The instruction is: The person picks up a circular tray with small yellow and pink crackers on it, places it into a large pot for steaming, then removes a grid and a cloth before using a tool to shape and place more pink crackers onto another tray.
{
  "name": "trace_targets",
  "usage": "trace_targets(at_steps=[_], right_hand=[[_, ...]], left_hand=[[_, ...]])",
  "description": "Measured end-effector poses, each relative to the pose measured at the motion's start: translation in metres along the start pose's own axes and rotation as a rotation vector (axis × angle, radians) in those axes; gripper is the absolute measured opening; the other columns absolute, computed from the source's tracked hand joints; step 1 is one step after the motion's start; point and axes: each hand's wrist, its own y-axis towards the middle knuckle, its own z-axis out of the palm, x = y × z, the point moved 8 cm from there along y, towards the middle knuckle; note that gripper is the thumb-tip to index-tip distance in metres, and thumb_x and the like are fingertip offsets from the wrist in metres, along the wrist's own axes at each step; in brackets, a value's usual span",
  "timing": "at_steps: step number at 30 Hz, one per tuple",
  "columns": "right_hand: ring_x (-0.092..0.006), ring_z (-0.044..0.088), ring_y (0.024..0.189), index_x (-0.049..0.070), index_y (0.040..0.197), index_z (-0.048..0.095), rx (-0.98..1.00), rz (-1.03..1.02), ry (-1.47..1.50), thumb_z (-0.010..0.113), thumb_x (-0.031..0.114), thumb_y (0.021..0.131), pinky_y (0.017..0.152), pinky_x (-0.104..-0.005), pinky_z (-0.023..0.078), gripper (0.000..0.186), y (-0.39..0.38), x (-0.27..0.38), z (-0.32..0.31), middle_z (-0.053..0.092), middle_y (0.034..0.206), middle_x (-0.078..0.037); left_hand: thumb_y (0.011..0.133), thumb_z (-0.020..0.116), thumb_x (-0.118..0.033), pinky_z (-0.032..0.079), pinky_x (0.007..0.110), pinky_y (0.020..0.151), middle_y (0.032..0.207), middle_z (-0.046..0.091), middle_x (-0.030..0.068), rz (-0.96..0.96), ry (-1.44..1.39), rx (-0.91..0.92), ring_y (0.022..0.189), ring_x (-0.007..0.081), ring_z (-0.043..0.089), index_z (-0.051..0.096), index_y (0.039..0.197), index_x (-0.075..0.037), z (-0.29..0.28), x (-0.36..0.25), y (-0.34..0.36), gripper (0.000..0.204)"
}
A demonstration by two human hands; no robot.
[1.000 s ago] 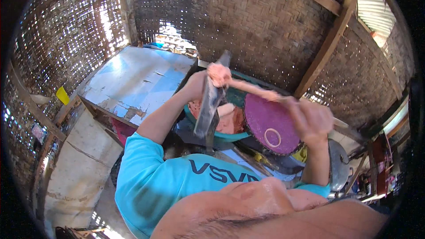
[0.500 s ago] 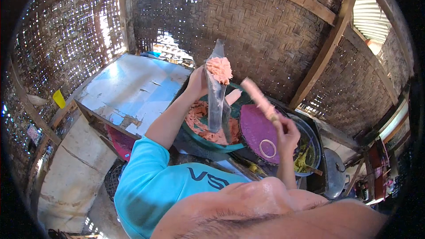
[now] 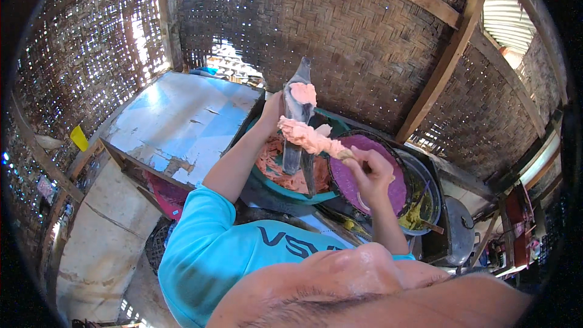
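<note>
My left hand (image 3: 272,109) grips a long, upright, greyish, translucent tool (image 3: 293,157) with a smaller lump of pink paste (image 3: 303,93) near its upper part. My right hand (image 3: 370,173) is closed on a stick (image 3: 347,155) thickly coated in pink paste, which crosses in front of that tool. Beneath both sits a teal basin (image 3: 306,197) with pink mixture spread inside, partly hidden by the tool. A purple round tray (image 3: 388,191) lies right of the basin, behind my right hand.
At the left stands a worn blue-white board-topped table (image 3: 164,121). A basin with yellow mixture (image 3: 418,212) and a large metal lidded pot (image 3: 456,237) stand at the right. Woven walls with wooden beams (image 3: 440,67) enclose the space. A yellow container (image 3: 78,138) is at far left.
My right hand moved left from half a second ago, bringing the stick across the grey tool. The stick carries much more paste, and the lump on the tool is smaller.
</note>
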Motion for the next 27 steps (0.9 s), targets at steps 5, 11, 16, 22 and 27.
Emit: trace_targets(at_steps=[5,11,16,22,27], right_hand=[[-0.0159,0.054,0.052,0.005,0.081,0.062,-0.318,0.114,-0.191,0.067,0.014,0.068,0.049,-0.0257,0.042,0.017,0.029,-0.027,-0.009,0.06,0.072,-0.009],[-0.0092,0.055,0.056,0.002,0.083,0.062,0.033,0.056,-0.039,0.067,0.01,0.067,0.051,-0.0223,0.043,0.018,0.017,-0.017,0.038,0.061,0.073,-0.007],[-0.0115,0.057,0.07,0.002,0.086,0.062,0.174,0.374,0.309,0.062,0.016,0.073,0.063,-0.0249,0.044,0.019,0.015,-0.062,0.054,0.063,0.078,-0.007],[-0.0295,0.054,0.09,0.01,0.106,0.054,0.744,0.394,-0.297,0.052,0.037,0.077,0.078,-0.0351,0.042,0.04,-0.011,-0.092,0.127,0.056,0.1,-0.013],[-0.03,0.042,0.109,-0.003,0.113,0.044,0.953,0.215,-0.197,0.049,0.04,0.078,0.09,-0.0334,0.034,0.055,-0.044,-0.084,0.185,0.043,0.117,-0.02]], left_hand=[[0.084,0.038,-0.024,0.049,0.039,0.075,0.093,0.056,0.0128,-0.419,-1.315,0.095,0.084,0.0221,0.057,0.047,0.105,0.002,0.028,-0.019,-0.011,0.035],[0.086,0.034,-0.025,0.044,0.039,0.079,0.099,0.053,0.0121,-0.774,-1.4,-0.178,0.087,0.0246,0.054,0.047,0.104,-0.001,0.003,0.023,-0.033,0.033],[0.08,0.047,-0.027,0.048,0.033,0.055,0.073,0.052,0.0048,-0.222,-1.279,-0.232,0.064,0.0164,0.052,0.052,0.096,-0.01,-0.078,0.033,-0.012,0.024],[0.067,0.062,-0.004,0.049,0.041,0.063,0.087,0.054,0.0105,-0.056,-0.567,-0.513,0.081,0.023,0.056,0.051,0.097,0.0,-0.188,0.008,-0.064,0.031],[0.066,0.065,-0.015,0.035,0.05,0.088,0.086,0.052,0.0086,0.13,-0.96,-0.339,0.077,0.0266,0.057,0.055,0.089,-0.006,-0.195,-0.016,-0.075,0.028]])
